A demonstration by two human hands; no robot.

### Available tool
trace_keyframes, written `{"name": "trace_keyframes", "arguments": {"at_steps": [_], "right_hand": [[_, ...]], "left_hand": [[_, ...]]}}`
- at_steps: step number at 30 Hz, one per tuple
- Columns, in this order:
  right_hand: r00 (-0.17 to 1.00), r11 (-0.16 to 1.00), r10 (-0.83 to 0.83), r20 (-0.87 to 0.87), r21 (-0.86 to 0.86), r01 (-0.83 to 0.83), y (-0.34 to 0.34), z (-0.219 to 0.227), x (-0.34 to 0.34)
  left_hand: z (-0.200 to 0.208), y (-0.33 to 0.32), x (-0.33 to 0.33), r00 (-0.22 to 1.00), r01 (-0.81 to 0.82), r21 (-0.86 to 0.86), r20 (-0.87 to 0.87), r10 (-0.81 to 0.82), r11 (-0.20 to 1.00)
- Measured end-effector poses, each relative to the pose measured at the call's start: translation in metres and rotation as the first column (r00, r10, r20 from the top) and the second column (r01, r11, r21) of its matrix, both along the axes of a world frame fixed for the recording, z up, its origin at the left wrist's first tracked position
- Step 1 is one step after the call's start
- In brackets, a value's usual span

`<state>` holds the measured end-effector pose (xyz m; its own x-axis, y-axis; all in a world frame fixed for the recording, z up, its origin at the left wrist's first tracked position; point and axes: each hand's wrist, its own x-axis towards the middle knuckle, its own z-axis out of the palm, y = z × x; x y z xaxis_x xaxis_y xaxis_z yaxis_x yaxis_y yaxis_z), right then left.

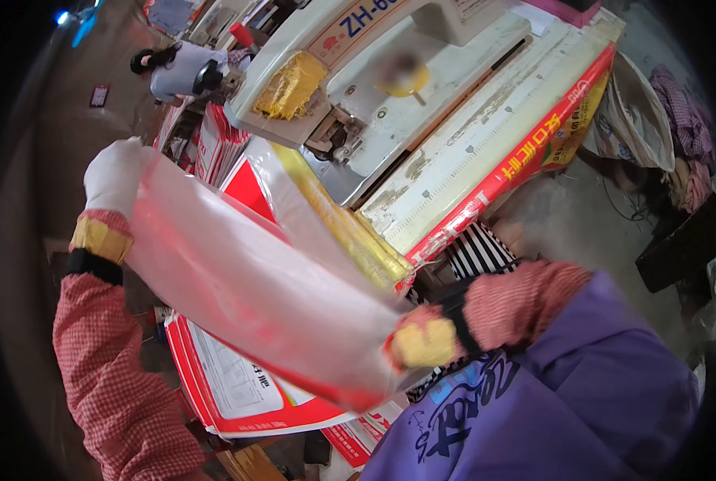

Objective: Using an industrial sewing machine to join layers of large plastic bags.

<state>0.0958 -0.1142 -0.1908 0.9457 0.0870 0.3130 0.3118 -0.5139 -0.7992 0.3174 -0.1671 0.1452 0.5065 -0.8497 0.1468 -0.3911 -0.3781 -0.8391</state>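
Note:
My left hand (113,175), in a white glove, is closed at the upper end of a pale translucent plastic bag (238,248) with red showing along its lower edge. The bag stretches slantwise across to my right arm, where a yellow cuff (426,341) meets its lower right end. My right hand is hidden by the plastic there, so its fingers do not show. Under the raised bag lies a stack of red and white printed sacks (246,393). Just beyond it, a clear sack with a yellow band (326,212) lies against the sewing machine (358,88).
The white machine bed (454,176) runs diagonally at upper right, its front edge covered by a red and yellow printed strip (502,188). More red sacks (214,144) stand behind. Another person (186,72) is at far left. A whitish bag (635,116) hangs at right.

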Motion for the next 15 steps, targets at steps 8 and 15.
{"name": "trace_keyframes", "arguments": {"at_steps": [8, 15], "right_hand": [[0.750, 0.667, -0.655, -0.089, 0.397, 0.630, -0.076, 0.055, -0.068], [0.877, 0.740, -0.242, -0.414, 0.506, 0.443, -0.090, 0.101, -0.051]], "left_hand": [[0.001, 0.023, -0.011, 0.999, -0.032, 0.014, -0.022, 0.032, 0.999], [-0.012, 0.019, -0.016, 1.000, -0.013, 0.027, -0.007, 0.013, 1.000]]}}
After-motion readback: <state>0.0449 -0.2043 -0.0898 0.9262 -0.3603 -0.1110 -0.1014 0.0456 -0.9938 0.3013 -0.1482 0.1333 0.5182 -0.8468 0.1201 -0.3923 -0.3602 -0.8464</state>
